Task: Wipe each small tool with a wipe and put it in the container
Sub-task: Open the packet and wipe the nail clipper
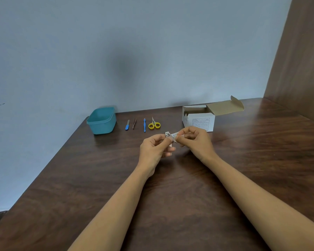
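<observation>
My left hand (155,147) grips a small metal nail clipper (167,134) above the table's middle. My right hand (196,140) pinches a small white wipe (174,136) against the clipper. Further back a teal container (101,120) stands open with nothing visible inside. Between it and the hands lie a blue-handled file (127,125), brown tweezers (134,123), a thin blue tool (144,125) and yellow-handled scissors (154,124), side by side in a row.
A white cardboard box (199,120) with its lid flap open stands at the back right. The dark wooden table (170,187) meets a grey wall behind and a wooden panel (301,60) on the right. Its left edge runs diagonally.
</observation>
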The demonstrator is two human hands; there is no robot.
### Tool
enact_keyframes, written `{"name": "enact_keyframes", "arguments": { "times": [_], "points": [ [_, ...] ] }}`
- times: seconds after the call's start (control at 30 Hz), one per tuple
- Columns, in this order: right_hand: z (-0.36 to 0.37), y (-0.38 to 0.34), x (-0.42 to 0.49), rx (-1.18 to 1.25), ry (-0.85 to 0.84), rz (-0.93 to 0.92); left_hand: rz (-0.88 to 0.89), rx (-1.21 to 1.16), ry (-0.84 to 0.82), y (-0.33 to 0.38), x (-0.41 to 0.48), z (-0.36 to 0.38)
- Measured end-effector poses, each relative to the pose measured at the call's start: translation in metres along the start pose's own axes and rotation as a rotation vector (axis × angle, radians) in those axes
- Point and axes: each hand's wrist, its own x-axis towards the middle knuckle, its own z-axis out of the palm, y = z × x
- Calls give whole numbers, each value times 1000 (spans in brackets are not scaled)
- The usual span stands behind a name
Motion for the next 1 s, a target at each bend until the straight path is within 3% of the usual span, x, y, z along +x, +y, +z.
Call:
{"name": "enact_keyframes", "arguments": {
  "times": [0.53,0.83,1.0],
  "points": [
    [-9,-12,-1,261,-253,167,41,-7,54,-4,1,0],
    [-5,-6,0,212,-164,94,164,190,13,-12,5,1],
    [-8,-9,4,335,-32,165,198,319,-9,-14,6,3]
  ]
}}
